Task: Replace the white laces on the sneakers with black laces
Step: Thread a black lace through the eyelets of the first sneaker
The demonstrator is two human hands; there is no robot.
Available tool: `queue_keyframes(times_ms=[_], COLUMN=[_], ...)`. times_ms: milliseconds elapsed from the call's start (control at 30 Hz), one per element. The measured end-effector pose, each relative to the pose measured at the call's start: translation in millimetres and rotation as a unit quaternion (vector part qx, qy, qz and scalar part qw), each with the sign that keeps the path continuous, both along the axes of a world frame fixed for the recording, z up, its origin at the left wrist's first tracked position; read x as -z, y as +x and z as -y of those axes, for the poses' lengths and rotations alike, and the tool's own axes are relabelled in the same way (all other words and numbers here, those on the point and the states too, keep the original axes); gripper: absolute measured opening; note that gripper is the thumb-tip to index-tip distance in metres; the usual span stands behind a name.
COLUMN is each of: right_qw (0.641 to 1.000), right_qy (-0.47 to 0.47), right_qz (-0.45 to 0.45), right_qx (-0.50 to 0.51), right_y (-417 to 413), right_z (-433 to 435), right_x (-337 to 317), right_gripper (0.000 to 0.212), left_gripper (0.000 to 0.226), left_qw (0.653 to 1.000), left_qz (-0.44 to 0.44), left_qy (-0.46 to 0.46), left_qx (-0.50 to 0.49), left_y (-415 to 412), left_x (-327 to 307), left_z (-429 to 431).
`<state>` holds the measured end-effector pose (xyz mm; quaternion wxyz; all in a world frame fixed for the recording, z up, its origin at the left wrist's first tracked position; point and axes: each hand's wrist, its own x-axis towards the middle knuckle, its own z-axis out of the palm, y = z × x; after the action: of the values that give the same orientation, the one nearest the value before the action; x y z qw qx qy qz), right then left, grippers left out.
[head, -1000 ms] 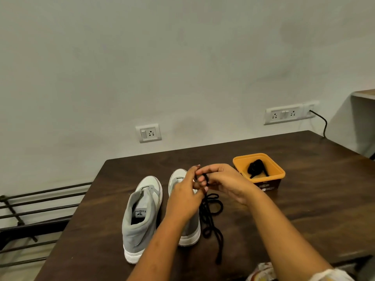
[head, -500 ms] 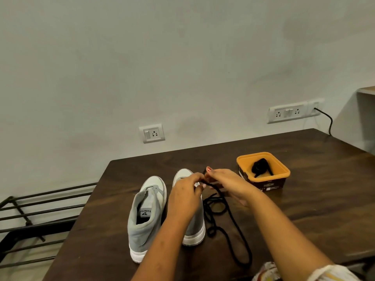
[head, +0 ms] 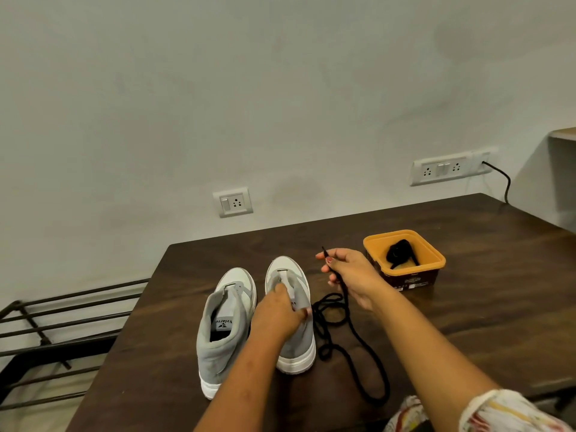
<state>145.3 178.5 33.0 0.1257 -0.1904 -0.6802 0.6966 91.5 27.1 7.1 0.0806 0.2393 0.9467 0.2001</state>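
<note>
Hands have parted: the left hand (head: 277, 310) now grips the right sneaker (head: 297, 350) by its tongue; the right hand (head: 350, 274) pinches the black lace (head: 345, 304) tip, the rest coiled on the tabletop (head: 467, 322) alongside. Lacing appears to be starting; next, the tip needs a far eyelet.

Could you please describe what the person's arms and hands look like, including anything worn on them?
Both forearms are bare up to the left hand and the right hand, with no watch, bracelet or ring in sight. The right hand's thumbnail carries red polish. Near the right elbow, a loose gathered sleeve shows, white with red and yellow printed patches.
</note>
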Motion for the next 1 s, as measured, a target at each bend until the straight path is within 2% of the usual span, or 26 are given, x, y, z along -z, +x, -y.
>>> queue_keyframes(times_ms=[133, 233, 300, 367, 467, 567, 667, 767, 833, 933, 1000], right_qw=[0.996, 0.983, 0.977, 0.972, 0.952, 0.934, 0.921, 0.91, 0.908, 0.907, 0.906], right_qy=[0.082, 0.166, 0.193, 0.217, 0.286, 0.333, 0.356, 0.372, 0.378, 0.384, 0.387], right_qz=[0.044, 0.076, 0.088, 0.091, 0.107, 0.122, 0.149, 0.171, 0.169, 0.166, 0.167], right_qx=[0.011, 0.018, 0.008, 0.001, -0.028, -0.051, -0.054, -0.061, -0.061, -0.05, -0.047], right_y=[-0.8, 0.8, 1.0, -1.8, -9.7, -21.5, -30.8, -36.3, -39.1, -42.4, -42.2], right_z=[-1.9, -5.5, -4.4, -1.6, 4.9, 7.9, 8.3, 14.6, 20.4, 24.8, 26.1], right_x=[4.0, 4.0, 5.0, 6.3, 5.6, 7.0, 17.8, 27.8, 28.7, 26.8, 25.3], right_gripper=[0.022, 0.018, 0.016, 0.014, 0.011, 0.01, 0.011, 0.013, 0.013, 0.014, 0.014], left_gripper=[0.051, 0.043, 0.033, 0.033, 0.042, 0.055, 0.043, 0.022, 0.017, 0.025, 0.038], left_qw=[0.995, 0.984, 0.972, 0.967, 0.977, 0.978, 0.972, 0.934, 0.904, 0.863, 0.836], left_qz=[-0.001, 0.112, 0.218, 0.25, 0.208, 0.175, 0.197, 0.293, 0.35, 0.405, 0.427], left_qy=[-0.094, -0.134, -0.09, -0.046, -0.003, 0.082, 0.104, 0.187, 0.231, 0.276, 0.315], left_qx=[0.022, 0.038, 0.018, -0.017, -0.043, -0.082, -0.07, -0.078, -0.085, -0.123, -0.142], left_y=[-2.3, 1.4, 5.5, 8.0, 3.1, -9.5, -16.1, -22.5, -28.1, -28.7, -23.3], left_x=[-2.7, -7.6, -6.5, -5.7, -2.0, 3.1, 10.6, 16.3, 14.7, 18.0, 23.6], left_z=[2.0, 7.4, 15.0, 22.1, 20.1, 8.5, -0.6, -2.7, -0.3, 7.8, 13.7])
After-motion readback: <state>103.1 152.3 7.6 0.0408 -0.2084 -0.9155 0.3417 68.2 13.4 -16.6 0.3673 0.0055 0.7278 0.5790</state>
